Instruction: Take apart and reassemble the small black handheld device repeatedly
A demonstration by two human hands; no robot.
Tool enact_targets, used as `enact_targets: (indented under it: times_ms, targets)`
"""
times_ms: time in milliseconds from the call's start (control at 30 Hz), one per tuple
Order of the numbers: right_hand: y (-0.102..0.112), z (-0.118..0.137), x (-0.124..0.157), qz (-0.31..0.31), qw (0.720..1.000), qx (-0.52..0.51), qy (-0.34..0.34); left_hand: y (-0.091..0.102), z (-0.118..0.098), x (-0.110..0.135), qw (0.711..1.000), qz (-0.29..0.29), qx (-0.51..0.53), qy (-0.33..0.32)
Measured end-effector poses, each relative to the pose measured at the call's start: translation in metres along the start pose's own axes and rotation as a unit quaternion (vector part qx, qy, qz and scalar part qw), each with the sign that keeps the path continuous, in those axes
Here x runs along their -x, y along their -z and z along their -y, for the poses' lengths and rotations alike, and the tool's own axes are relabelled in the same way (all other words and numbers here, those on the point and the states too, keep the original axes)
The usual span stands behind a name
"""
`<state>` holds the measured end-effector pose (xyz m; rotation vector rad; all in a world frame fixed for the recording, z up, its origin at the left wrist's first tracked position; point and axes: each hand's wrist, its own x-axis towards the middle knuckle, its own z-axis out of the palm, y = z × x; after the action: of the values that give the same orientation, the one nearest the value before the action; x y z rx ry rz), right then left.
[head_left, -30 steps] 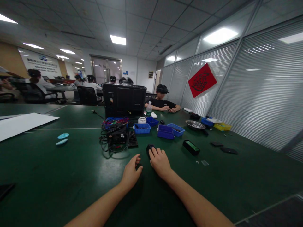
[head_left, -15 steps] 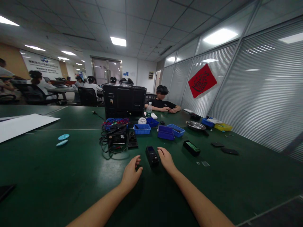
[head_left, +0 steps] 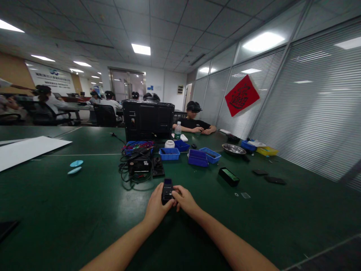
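Observation:
A small black device with a little screen at its far end and buttons or markings on top is between my hands, low over the green table. My left hand wraps its left side and near end, the thumb across the near edge. My right hand grips the right side, with its thumb on the top face near the right edge. The device's underside is hidden, so I cannot tell whether it touches the table.
Ahead lie a cabled black box, blue trays and a black monitor-like casing. To the right are a black case with a green panel, a metal bowl and flat black pieces. A person sits across.
Both hands have closed on the black device, which stood between them untouched. It has shifted left and slightly turned. My right hand has moved left and nearer to me.

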<state>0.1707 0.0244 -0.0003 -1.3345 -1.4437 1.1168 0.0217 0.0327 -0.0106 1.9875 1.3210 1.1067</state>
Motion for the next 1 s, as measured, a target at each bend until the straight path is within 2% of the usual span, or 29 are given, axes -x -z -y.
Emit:
enact_targets:
  times_ms: [367, 500, 767, 1000]
  targets:
    - [0.007, 0.011, 0.004, 0.139, 0.99, 0.011, 0.006, 0.006, -0.005, -0.001, 0.999, -0.037, 0.024, 0.013]
    - [0.018, 0.01, 0.001, 0.116, 0.993, -0.008, 0.001, 0.011, -0.006, 0.0, 0.999, -0.035, 0.029, 0.02]
    - [0.052, -0.002, -0.013, 0.018, 1.0, 0.022, 0.009, 0.025, -0.011, 0.008, 0.997, -0.038, 0.032, 0.06]
    - [0.058, -0.006, -0.014, 0.024, 0.999, 0.032, 0.008, 0.043, -0.006, 0.017, 0.996, -0.05, 0.013, 0.072]
